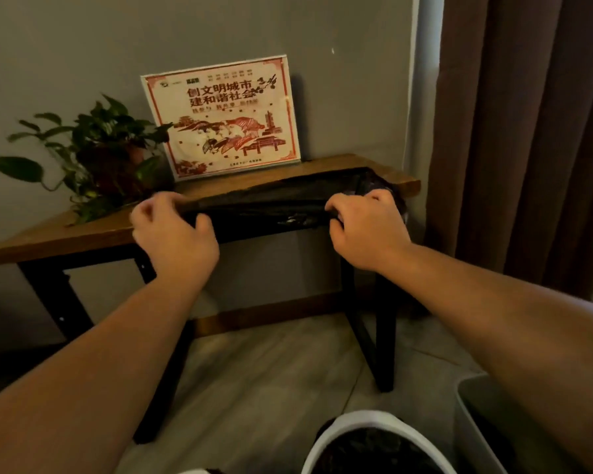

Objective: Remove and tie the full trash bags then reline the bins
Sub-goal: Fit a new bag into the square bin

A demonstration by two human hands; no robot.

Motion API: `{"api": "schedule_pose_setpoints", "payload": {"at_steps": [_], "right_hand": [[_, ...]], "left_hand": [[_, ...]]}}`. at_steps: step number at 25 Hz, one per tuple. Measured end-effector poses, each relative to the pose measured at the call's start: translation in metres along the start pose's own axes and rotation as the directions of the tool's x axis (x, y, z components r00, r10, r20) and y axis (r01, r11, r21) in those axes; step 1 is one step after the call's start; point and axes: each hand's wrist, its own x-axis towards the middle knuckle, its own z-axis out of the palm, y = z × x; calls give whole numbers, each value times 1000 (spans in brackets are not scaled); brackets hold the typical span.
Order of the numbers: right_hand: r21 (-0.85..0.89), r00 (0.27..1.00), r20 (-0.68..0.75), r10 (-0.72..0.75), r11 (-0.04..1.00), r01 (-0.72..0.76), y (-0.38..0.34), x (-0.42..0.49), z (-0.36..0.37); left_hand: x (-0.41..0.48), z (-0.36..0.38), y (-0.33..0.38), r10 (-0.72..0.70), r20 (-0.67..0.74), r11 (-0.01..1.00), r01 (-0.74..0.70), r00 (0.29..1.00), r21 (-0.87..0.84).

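A: What's the left hand (175, 234) doing?
B: Pinching the left end of a black trash bag (264, 205), mid-frame, stretched along the wooden table (65, 230).
A: The right hand (367, 229)?
B: Fingers curled round the bag's other end. Lower right, a round white bin (367, 420) stands beside a grey bin (473, 405).

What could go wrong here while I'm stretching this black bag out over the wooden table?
The black bag is stretched between left hand and right hand; pulling harder might tear it. The framed sign only leans on the wall close behind, beside the potted plant, so a flick of the bag could topple either.
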Motion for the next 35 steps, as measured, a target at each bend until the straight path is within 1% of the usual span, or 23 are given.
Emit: {"api": "schedule_pose_setpoints", "payload": {"at_steps": [1,2,3,4,5,7,9,11,13,14,15,16,17,18,21,24,26,29,30,31,32,33,35], "right_hand": [[32,999,19,-30,999,29,-14,-17,-3],[53,998,30,-55,997,54,-30,-35,-6],[66,995,23,-93,994,91,-49,-55,-8],[75,991,5,-137,988,137,-69,-76,-10],[83,985,-6,-174,981,174,-89,-99,-10],[140,970,81,-229,966,217,-122,-142,-7],[286,949,239,-207,949,135,-141,-180,-10],[372,979,177,-102,928,29,-137,-209,-18],[290,990,68,125,947,-140,-115,-226,-27],[248,950,139,281,918,-308,-103,-233,-37],[238,834,302,463,810,-536,-96,-236,-48],[248,658,491,571,633,-734,-93,-239,-58],[255,496,656,569,451,-855,-93,-244,-63],[262,435,737,518,375,-889,-93,-249,-64],[279,431,773,465,361,-890,-91,-255,-54],[449,436,790,432,78,-890,-73,-248,-39],[505,476,763,438,56,-861,-59,-243,-38],[510,512,758,403,122,-851,-38,-245,-44],[510,532,736,418,175,-842,-30,-246,-47],[524,570,685,454,237,-818,-23,-250,-49],[554,615,622,485,282,-783,-18,-255,-51],[595,652,564,507,298,-746,-15,-262,-54],[664,700,496,513,295,-687,-14,-281,-56]], "left_hand": [[-12,-12,1,-291,0,946,288,957,-147],[-30,-21,4,-536,171,762,561,827,-324],[-53,-30,3,-590,442,530,737,676,-420],[-78,-35,0,-473,693,364,837,543,-408],[-106,-39,-4,-302,835,300,878,459,-374],[-147,-43,-16,-186,879,237,888,440,-394],[-172,-50,-36,-225,886,171,912,405,-373],[-191,-62,-56,-191,940,36,959,281,-280],[-214,-73,-71,-141,975,-93,978,174,-188],[-228,-78,-76,-135,982,-139,978,135,-154],[-239,-84,-78,-111,989,-177,977,102,-120],[-249,-90,-75,-83,994,-206,975,64,-80],[-257,-94,-73,-67,997,-229,972,30,-45],[-264,-98,-72,-62,998,-234,972,2,-17],[-286,-96,-81,-68,996,-186,982,-51,38],[-307,-83,-96,-247,969,-57,998,-20,7],[-313,-75,-103,-447,890,137,990,93,-35],[-316,-73,-100,-682,621,398,909,385,-127],[-316,-75,-94,-662,564,484,856,494,-183],[-316,-76,-84,-575,589,550,801,567,-234],[-317,-75,-69,-445,680,585,764,582,-272],[-319,-71,-53,-297,791,610,744,534,-273],[-329,-59,-21,-88,923,662,715,375,-227]]}}
